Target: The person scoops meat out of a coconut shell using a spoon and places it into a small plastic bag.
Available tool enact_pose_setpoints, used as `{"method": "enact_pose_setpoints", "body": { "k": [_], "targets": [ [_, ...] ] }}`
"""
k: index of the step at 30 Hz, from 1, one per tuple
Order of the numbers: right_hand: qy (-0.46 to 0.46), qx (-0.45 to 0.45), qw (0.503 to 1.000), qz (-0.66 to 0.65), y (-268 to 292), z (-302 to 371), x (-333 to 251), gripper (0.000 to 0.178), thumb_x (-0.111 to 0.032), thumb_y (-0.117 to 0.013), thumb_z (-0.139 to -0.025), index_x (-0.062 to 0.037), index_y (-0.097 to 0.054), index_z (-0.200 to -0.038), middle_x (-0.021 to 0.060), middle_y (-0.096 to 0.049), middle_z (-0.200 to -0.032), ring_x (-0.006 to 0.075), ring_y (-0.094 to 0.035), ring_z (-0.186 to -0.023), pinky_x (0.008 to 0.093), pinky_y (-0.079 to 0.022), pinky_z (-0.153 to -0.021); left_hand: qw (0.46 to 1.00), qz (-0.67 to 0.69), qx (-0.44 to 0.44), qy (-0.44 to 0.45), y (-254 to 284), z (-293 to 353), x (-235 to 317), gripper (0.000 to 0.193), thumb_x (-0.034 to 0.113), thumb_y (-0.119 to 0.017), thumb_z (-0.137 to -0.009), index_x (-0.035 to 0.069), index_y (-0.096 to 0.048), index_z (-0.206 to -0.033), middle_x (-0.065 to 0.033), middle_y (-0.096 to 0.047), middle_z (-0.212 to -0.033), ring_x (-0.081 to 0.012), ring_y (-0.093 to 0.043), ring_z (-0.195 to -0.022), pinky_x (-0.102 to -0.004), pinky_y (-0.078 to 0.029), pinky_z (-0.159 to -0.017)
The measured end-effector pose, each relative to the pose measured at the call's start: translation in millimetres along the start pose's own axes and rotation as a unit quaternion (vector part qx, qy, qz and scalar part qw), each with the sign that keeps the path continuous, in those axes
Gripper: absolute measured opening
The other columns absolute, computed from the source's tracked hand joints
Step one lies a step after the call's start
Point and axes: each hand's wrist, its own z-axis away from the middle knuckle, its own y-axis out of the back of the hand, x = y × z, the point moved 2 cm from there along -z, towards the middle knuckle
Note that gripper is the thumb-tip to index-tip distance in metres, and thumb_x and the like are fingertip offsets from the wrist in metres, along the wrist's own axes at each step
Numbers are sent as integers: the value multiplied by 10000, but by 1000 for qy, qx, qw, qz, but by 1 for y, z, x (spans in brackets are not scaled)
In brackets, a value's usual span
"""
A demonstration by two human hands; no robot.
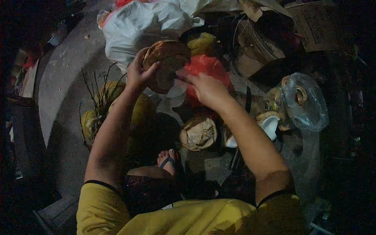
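Note:
Up in front of me, my left hand (143,70) grips a large round brown coconut (166,64) by its left side, with the thumb across the near face. My right hand (205,88) is at the coconut's lower right edge. Its fingers are smeared and dim, so I cannot tell whether they hold anything. Just under the coconut, partly hidden, is a clear plastic container or bag (176,94). A red plastic bag (209,70) lies behind my right hand. Nearer to me, between my forearms, rests a trimmed coconut (198,134) with a pale cut face.
Left of my left forearm are yellow-green coconuts (113,91) with dry stalks. Opened coconut with white flesh (270,126) lies right, beside a clear plastic bag (305,103). A dark blade-like thing (248,100) is by my right forearm. White sacks (145,29) and cardboard (313,25) stand behind.

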Motion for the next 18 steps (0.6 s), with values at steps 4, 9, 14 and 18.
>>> {"method": "enact_pose_setpoints", "body": {
  "k": [4, 9, 14, 18],
  "targets": [
    [4, 84, 996, -30, -5, -13, 10, 222, -158, -412, -746, -45, -468, -929, 178, -492, -811, 337, -502, -745, 408, -412, -622, 999, -35, -17, -36, -11, -2, 16, 482, 208, -589, -660, 34, -390, -1064, -132, -500, -985, -210, -478, -929, -289, -370, -770],
    [-34, 9, 999, 1, -17, -8, 0, 215, -165, -408, -741, -36, -480, -898, 180, -500, -786, 341, -505, -741, 409, -414, -627, 998, -48, -3, -35, -4, 0, 14, 485, 187, -583, -644, 36, -389, -1062, -138, -506, -974, -229, -486, -920, -300, -374, -767],
    [-27, 10, 999, 12, 2, 3, -1, 207, -121, -389, -723, -34, -482, -886, 179, -505, -803, 342, -506, -754, 414, -416, -640, 994, -88, 2, -59, -1, 1, 12, 497, 163, -587, -626, 40, -387, -1064, -143, -498, -986, -244, -486, -925, -303, -375, -769],
    [-23, -50, 998, 9, -5, -13, -11, 234, -109, -381, -720, -36, -477, -921, 170, -504, -820, 336, -507, -759, 414, -416, -647, 992, -109, -4, -70, -6, -1, 19, 523, 147, -596, -615, 46, -376, -1079, -140, -484, -1005, -244, -470, -948, -304, -365, -786]
  ]
}}
